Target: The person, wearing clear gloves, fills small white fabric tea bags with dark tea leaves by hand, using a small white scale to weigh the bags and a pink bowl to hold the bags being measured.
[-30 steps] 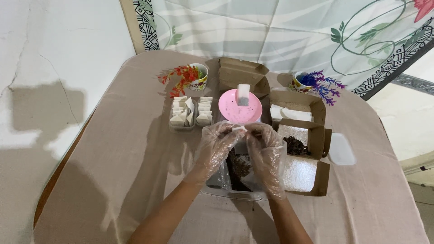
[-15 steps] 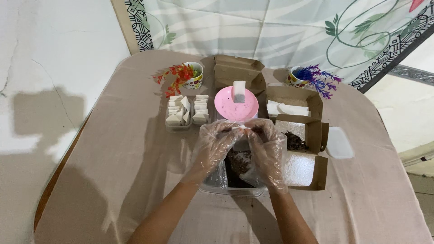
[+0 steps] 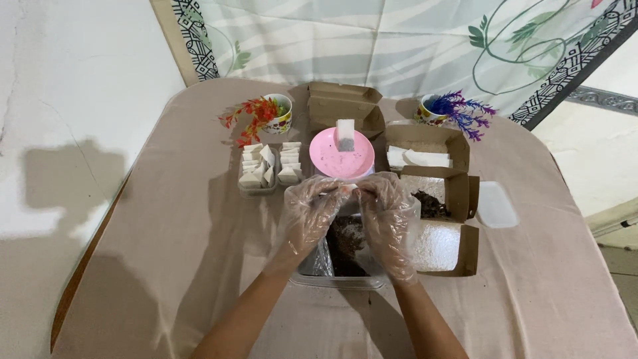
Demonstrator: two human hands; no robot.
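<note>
Both hands in clear plastic gloves, raised over a clear plastic container (image 3: 335, 276) of dark crumbly material at the near middle of the surface (image 3: 153, 266). Left hand (image 3: 311, 211) and right hand (image 3: 389, 216) meet at the fingertips, pinched together on something small between them; what it is cannot be made out.

Progress, as a judgement: one white block with a dark patch (image 3: 345, 135) already stands on the pink plate (image 3: 341, 155) just beyond the hands; a tray of white blocks (image 3: 269, 166) to the left looks mostly untouched, so most of the work seems left.

Around: open brown cardboard boxes (image 3: 435, 199) close to the right hand, one holding dark material; a clear lid (image 3: 495, 205); two cups of artificial flowers (image 3: 266, 114) at the back. Boxes crowd the right side
</note>
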